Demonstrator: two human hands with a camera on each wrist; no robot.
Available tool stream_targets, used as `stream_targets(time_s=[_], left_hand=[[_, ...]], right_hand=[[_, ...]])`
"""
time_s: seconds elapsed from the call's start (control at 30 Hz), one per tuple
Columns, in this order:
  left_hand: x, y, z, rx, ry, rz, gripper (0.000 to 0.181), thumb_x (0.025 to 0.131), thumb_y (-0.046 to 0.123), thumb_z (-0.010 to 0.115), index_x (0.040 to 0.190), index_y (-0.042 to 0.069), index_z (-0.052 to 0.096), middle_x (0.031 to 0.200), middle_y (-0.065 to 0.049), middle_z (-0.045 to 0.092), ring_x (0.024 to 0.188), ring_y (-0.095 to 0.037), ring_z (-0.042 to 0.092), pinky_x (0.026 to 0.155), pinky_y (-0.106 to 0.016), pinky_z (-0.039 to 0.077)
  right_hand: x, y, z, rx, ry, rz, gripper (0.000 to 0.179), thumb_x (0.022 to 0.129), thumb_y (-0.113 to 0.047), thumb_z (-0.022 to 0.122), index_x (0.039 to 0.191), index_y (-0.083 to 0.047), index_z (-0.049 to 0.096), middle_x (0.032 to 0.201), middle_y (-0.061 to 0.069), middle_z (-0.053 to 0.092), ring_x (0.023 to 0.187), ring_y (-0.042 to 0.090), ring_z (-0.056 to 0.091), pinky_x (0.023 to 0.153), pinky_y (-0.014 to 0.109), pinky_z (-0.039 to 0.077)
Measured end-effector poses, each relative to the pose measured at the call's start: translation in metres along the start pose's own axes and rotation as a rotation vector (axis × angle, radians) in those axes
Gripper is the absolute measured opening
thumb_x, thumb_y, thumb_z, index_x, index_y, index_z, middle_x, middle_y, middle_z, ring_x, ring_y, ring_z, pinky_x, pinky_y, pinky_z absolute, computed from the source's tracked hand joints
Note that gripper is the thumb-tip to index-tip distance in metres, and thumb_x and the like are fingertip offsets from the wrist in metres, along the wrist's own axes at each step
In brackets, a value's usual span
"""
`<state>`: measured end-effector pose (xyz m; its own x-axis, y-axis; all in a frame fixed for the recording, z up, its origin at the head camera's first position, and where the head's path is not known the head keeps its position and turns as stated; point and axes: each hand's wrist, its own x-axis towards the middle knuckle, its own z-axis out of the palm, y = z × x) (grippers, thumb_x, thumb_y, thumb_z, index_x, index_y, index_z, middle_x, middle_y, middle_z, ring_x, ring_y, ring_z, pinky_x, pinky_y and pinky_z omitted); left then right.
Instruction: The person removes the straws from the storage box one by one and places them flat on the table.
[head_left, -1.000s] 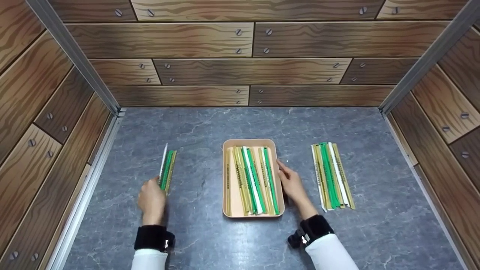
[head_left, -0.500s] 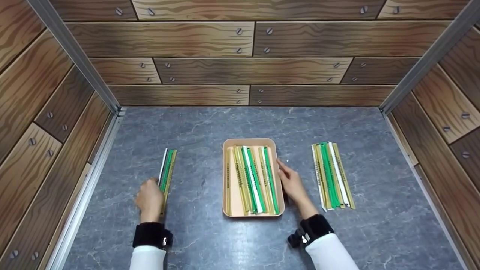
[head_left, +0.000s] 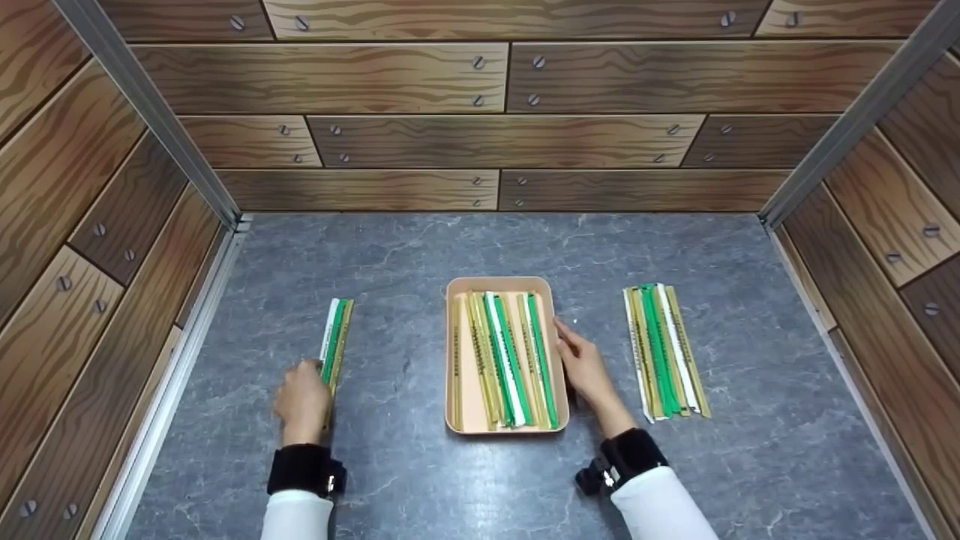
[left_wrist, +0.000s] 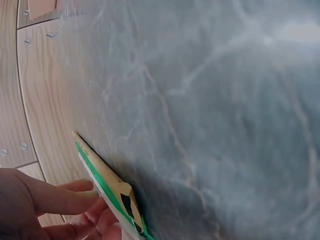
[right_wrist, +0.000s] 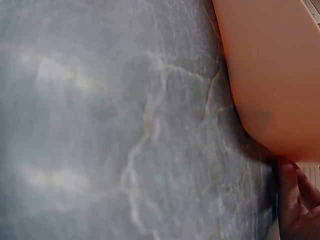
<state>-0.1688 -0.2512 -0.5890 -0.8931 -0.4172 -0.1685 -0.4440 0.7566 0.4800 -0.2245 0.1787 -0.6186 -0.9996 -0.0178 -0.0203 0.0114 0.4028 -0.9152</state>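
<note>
Three slim wrapped sticks lie side by side at the left: a white stick (head_left: 328,330), a green stick (head_left: 337,334) and a gold stick (head_left: 344,334). My left hand (head_left: 302,397) is at their near part, its curled fingers and thumb pinching the white stick; the left wrist view shows thumb (left_wrist: 82,201) and fingers along its side. In the middle, a shallow peach tray (head_left: 469,429) holds several gold, green and white sticks. My right hand (head_left: 589,375) touches the tray's right wall with extended fingers, also visible in the right wrist view beside the tray wall (right_wrist: 275,75).
To the right of the tray, a row of several gold, green and white sticks (head_left: 664,352) lies on the grey marbled tabletop (head_left: 405,255). Wood-patterned panels (head_left: 405,142) enclose the back and sides. Both wrists carry black camera straps (head_left: 304,469).
The white stick, tilted up a second ago, has come down flat beside the green one, with my left hand lowered slightly. My right hand and the tray have stayed put.
</note>
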Motion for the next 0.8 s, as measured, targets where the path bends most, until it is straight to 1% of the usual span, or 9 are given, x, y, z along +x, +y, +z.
stream_targets(time_s=[0.2,0.27,0.33,0.4,0.47,0.53,0.63,0.73,0.8], left_hand=[[-0.002,0.004,-0.002,-0.013,-0.012,0.001,0.037,0.094,0.0,0.048,0.129,0.002,0.061,0.105,-0.029,0.064,0.09,-0.049,0.062,0.069,-0.063,0.048],[-0.004,0.009,-0.003,-0.008,-0.014,0.011,0.038,0.095,0.0,0.049,0.131,0.002,0.06,0.107,-0.03,0.063,0.091,-0.049,0.062,0.069,-0.062,0.049],[-0.006,0.016,-0.003,-0.011,-0.022,0.038,0.037,0.096,0.001,0.05,0.132,0.002,0.06,0.11,-0.029,0.063,0.093,-0.048,0.062,0.07,-0.061,0.05],[-0.009,0.024,-0.002,-0.027,-0.029,0.085,0.036,0.096,0.003,0.052,0.131,0.002,0.06,0.114,-0.028,0.063,0.096,-0.046,0.062,0.073,-0.059,0.05],[-0.013,0.033,0.0,-0.049,-0.031,0.148,0.036,0.094,0.001,0.054,0.13,0.001,0.062,0.116,-0.027,0.064,0.1,-0.045,0.062,0.076,-0.058,0.051],[-0.018,0.041,0.002,-0.068,-0.019,0.225,0.037,0.091,-0.001,0.054,0.126,-0.001,0.063,0.116,-0.026,0.064,0.103,-0.045,0.062,0.08,-0.057,0.05],[-0.028,0.054,0.006,-0.066,-0.001,0.33,0.038,0.085,-0.004,0.055,0.121,-0.005,0.065,0.114,-0.027,0.065,0.105,-0.044,0.061,0.084,-0.055,0.05],[-0.039,0.068,0.01,-0.056,-0.006,0.405,0.037,0.085,-0.004,0.058,0.12,-0.004,0.066,0.107,-0.024,0.066,0.1,-0.041,0.062,0.083,-0.052,0.051],[-0.047,0.078,0.013,-0.081,-0.027,0.456,0.035,0.085,-0.003,0.062,0.12,-0.004,0.066,0.103,-0.022,0.066,0.096,-0.039,0.063,0.08,-0.05,0.052]], right_hand=[[0.001,-0.001,0.0,-0.023,0.004,0.011,0.043,0.102,-0.012,0.052,0.145,-0.01,0.049,0.145,0.02,0.045,0.134,0.036,0.041,0.108,0.047,0.035],[0.001,-0.001,-0.001,-0.038,-0.004,0.017,0.043,0.102,-0.012,0.052,0.145,-0.011,0.049,0.145,0.02,0.044,0.133,0.036,0.042,0.108,0.047,0.036],[0.001,-0.001,-0.002,-0.059,-0.014,0.017,0.043,0.103,-0.013,0.051,0.146,-0.011,0.048,0.145,0.02,0.045,0.133,0.036,0.042,0.108,0.047,0.036],[0.001,-0.002,-0.005,-0.082,-0.027,0.012,0.044,0.103,-0.013,0.051,0.146,-0.011,0.048,0.144,0.021,0.046,0.132,0.036,0.043,0.107,0.046,0.036],[0.001,-0.004,-0.007,-0.067,-0.055,0.025,0.045,0.103,-0.012,0.051,0.147,-0.011,0.046,0.142,0.022,0.048,0.122,0.037,0.053,0.099,0.046,0.045],[0.0,-0.007,-0.011,-0.025,-0.093,0.053,0.047,0.102,-0.009,0.05,0.149,-0.011,0.044,0.141,0.024,0.048,0.106,0.036,0.063,0.082,0.044,0.055],[-0.003,-0.011,-0.014,0.086,-0.16,0.117,0.051,0.102,-0.004,0.049,0.151,-0.011,0.038,0.137,0.029,0.05,0.092,0.035,0.067,0.058,0.041,0.058],[-0.007,-0.013,-0.017,0.124,-0.2,0.147,0.054,0.101,-0.001,0.048,0.152,-0.009,0.035,0.129,0.031,0.054,0.094,0.034,0.066,0.055,0.041,0.058],[-0.01,-0.014,-0.018,0.123,-0.212,0.164,0.054,0.101,-0.001,0.048,0.153,-0.01,0.035,0.122,0.029,0.056,0.093,0.035,0.065,0.056,0.043,0.058]])
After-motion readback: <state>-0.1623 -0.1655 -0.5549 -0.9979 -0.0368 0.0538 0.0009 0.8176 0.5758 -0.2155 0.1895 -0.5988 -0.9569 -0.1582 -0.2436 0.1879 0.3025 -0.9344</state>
